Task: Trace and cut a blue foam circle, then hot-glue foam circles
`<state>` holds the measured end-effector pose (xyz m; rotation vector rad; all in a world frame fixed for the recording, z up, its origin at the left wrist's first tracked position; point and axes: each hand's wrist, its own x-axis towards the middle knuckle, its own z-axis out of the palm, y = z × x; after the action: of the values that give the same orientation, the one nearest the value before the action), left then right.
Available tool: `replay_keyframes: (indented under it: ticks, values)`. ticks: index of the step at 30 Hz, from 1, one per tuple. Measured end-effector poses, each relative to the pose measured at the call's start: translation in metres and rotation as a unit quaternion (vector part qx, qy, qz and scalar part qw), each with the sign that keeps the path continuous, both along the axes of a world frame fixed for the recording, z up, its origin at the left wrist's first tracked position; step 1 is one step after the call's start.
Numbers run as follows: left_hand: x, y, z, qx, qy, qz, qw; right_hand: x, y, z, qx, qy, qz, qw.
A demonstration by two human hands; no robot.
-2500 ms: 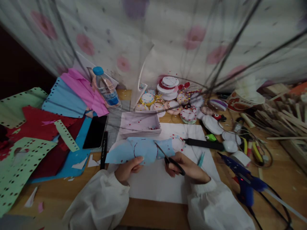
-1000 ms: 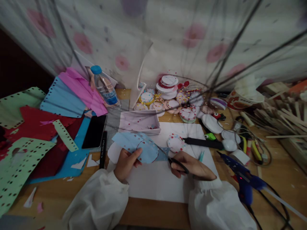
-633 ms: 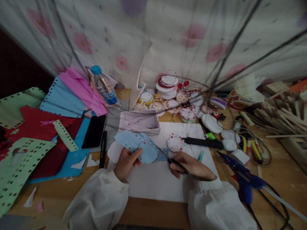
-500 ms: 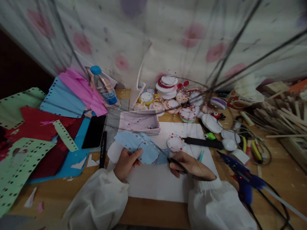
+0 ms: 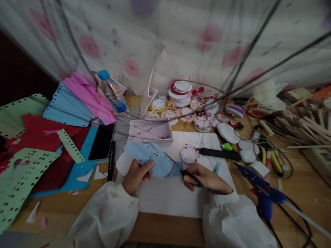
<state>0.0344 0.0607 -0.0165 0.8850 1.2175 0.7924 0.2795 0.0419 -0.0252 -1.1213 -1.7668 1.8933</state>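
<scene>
- Left hand (image 5: pixel 136 175): fingers pinched on the blue paper (image 5: pixel 152 158), held just above the surface.
- Right hand (image 5: pixel 204 179): fingers closed through the scissors (image 5: pixel 181 168), blades at the paper's right edge.
- Paper: probably light and floppy; best gripped close to the cut.

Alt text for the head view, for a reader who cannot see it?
Left hand holds a blue dotted paper while the right hand works scissors into it over a white sheet, amid paper scraps and craft tools.
</scene>
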Motion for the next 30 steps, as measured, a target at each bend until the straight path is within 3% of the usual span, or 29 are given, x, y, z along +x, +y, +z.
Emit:
replay_keyframes:
  ticks: [10, 19, 30]
  values:
    - [0.001, -0.001, -0.002, -0.024, -0.016, -0.007, 1.0, 0.0, -0.001, -0.001, -0.015, -0.006, -0.008, 1.0]
    - [0.003, 0.001, 0.009, -0.036, -0.02, -0.022, 0.999, 0.0, -0.001, -0.002, -0.009, -0.005, -0.003, 1.0]
    - [0.002, 0.0, 0.006, -0.05, -0.06, -0.017, 0.997, 0.001, 0.0, 0.0, -0.002, -0.006, 0.017, 1.0]
